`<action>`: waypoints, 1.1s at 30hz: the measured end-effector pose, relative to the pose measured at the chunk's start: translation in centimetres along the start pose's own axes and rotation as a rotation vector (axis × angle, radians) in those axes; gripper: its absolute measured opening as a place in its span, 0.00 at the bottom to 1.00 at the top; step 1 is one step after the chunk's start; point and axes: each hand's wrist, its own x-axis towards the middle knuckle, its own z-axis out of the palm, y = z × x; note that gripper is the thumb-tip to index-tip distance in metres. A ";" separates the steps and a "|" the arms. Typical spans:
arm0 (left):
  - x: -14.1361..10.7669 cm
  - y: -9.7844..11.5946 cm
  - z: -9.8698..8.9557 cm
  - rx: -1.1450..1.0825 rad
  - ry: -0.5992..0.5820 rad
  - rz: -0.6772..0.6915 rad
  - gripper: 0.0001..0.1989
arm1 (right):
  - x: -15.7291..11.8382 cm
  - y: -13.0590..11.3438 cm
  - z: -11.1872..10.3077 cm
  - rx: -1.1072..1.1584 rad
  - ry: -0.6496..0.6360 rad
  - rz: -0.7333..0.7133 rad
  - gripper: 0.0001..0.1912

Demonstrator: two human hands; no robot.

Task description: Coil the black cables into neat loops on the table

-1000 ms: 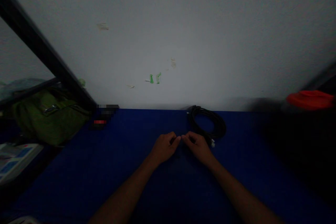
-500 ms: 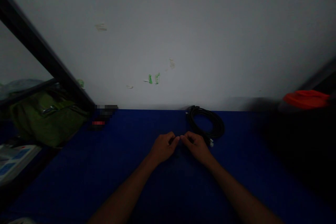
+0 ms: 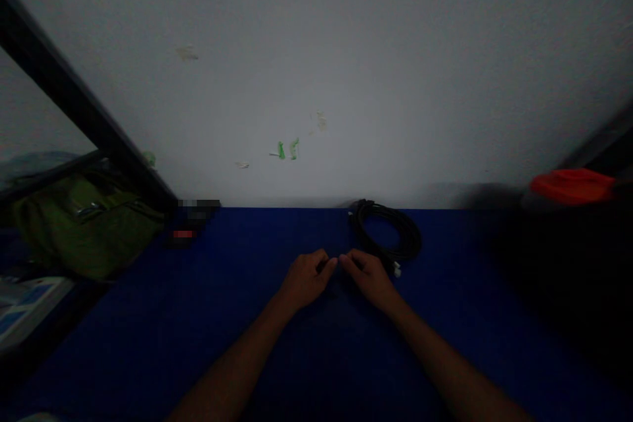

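Note:
My left hand [image 3: 307, 277] and my right hand [image 3: 370, 277] rest close together over a dark blue surface [image 3: 316, 356], thumb tips almost meeting. On each hand the fingers are curled in and the thumb lies against the forefinger. Whatever may be between them is too small or too dark to make out. Just behind my right hand lies a coiled black cable [image 3: 408, 234], with a pale plug [image 3: 397, 270] at its near end beside that hand.
A grey wall [image 3: 395, 79] with bits of green tape rises behind the surface. Left stand a dark post [image 3: 74, 99], a green bag [image 3: 93, 231], a white-and-blue box [image 3: 34, 306] and a small dark object [image 3: 200, 214]. An orange-red lid [image 3: 573, 186] and a black mass [image 3: 568, 277] are at right.
The camera view has shifted very slightly. My hands keep the same closed pose, and the cable stays in place.

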 end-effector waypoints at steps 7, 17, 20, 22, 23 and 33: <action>0.1 -0.1 0.0 0.006 -0.011 -0.010 0.19 | 0.0 0.1 0.1 -0.005 0.004 -0.018 0.16; 0.1 0.0 -0.1 0.009 -0.006 -0.003 0.18 | -0.2 -0.1 0.0 -0.063 -0.025 -0.083 0.15; 0.1 0.0 -0.2 0.003 0.000 -0.001 0.18 | -0.2 -0.1 0.0 -0.076 -0.020 -0.091 0.15; 0.1 0.0 -0.2 0.002 0.002 -0.001 0.18 | -0.2 -0.1 -0.1 -0.104 -0.002 -0.111 0.15; 0.1 0.0 -0.2 0.001 0.003 -0.003 0.18 | -0.2 -0.1 -0.1 -0.131 0.011 -0.127 0.15; 0.2 -0.1 -0.1 0.018 0.019 0.020 0.18 | -0.7 -1.5 -1.3 -0.564 0.194 -0.459 0.13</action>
